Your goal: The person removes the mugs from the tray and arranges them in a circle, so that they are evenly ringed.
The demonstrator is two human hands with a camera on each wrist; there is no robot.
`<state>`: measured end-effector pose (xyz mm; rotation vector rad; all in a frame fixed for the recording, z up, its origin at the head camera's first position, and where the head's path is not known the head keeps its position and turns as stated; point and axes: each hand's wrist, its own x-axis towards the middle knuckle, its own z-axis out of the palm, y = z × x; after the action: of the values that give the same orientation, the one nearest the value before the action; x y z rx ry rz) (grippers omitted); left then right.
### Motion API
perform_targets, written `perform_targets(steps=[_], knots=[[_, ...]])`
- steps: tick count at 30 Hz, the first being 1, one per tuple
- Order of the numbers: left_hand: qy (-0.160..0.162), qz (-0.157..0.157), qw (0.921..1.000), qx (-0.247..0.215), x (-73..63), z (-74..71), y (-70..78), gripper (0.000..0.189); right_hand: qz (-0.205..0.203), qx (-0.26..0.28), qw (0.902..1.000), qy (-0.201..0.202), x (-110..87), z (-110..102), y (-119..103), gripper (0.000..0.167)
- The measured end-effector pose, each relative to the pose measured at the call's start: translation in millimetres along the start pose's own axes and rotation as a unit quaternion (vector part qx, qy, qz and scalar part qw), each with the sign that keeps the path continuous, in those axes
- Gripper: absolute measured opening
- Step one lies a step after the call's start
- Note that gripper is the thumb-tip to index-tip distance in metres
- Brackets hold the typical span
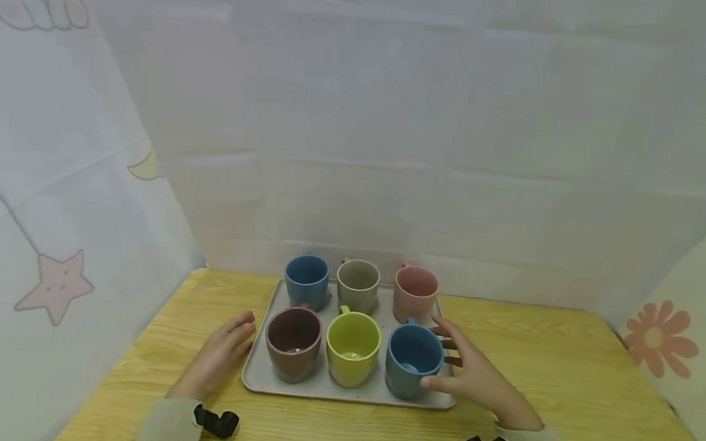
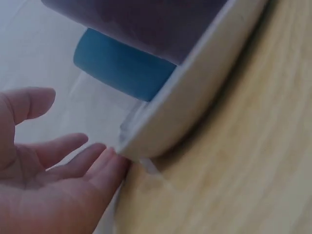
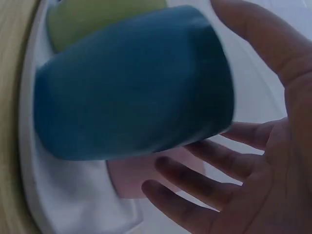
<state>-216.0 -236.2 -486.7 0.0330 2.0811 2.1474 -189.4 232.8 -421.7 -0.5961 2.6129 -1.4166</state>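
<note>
Several mugs stand upright on a light tray (image 1: 372,395). At its front right corner is a blue mug (image 1: 407,379). My right hand (image 1: 477,376) reaches around that mug's right side, fingers spread behind and thumb in front. In the right wrist view the thumb (image 3: 268,39) is apart from the blue mug (image 3: 131,87); whether the fingers behind touch it I cannot tell. My left hand (image 1: 216,357) is beside the tray's left edge, fingers extended. Its fingertips are close to the tray rim (image 2: 161,131) in the left wrist view; contact is unclear.
A brown mug (image 1: 292,362) and a yellow mug (image 1: 352,365) share the front row. Behind them stand another blue mug (image 1: 306,292), a grey mug (image 1: 357,291) and a pink mug (image 1: 415,302). White cloth (image 1: 357,146) hangs behind the wooden table (image 1: 540,340).
</note>
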Motion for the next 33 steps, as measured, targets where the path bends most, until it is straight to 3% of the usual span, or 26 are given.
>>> perform_targets(steps=[3, 7, 10, 15, 22, 33], knots=[[-0.005, -0.005, 0.9997, 0.024, -1.0, -0.6, -4.7, 0.062, 0.009, -0.003, 0.9999, -0.009, 3.0, 5, 4, 0.104], [-0.021, 0.014, 0.9979, 0.06, -1.4, -8.6, -10.4, 0.058, -0.004, 0.009, 0.9999, -0.005, 7.9, 11, 8, 0.099], [-0.037, 0.034, 0.9967, 0.064, -2.2, -14.9, -14.9, 0.06, -0.021, 0.038, 0.9991, -0.002, 10.4, 16, 11, 0.095], [-0.034, 0.047, 0.9957, 0.072, -0.8, -18.0, -19.7, 0.063, -0.052, 0.078, 0.9956, 0.002, 14.2, 24, 19, 0.095], [-0.04, 0.06, 0.9943, 0.079, 6.1, -12.9, -21.8, 0.062, -0.052, 0.078, 0.9952, 0.029, 11.2, 27, 23, 0.096], [-0.034, 0.055, 0.9941, 0.088, -5.1, -16.6, -18.3, 0.062, -0.048, 0.076, 0.9948, 0.049, 4.9, 32, 21, 0.093]])
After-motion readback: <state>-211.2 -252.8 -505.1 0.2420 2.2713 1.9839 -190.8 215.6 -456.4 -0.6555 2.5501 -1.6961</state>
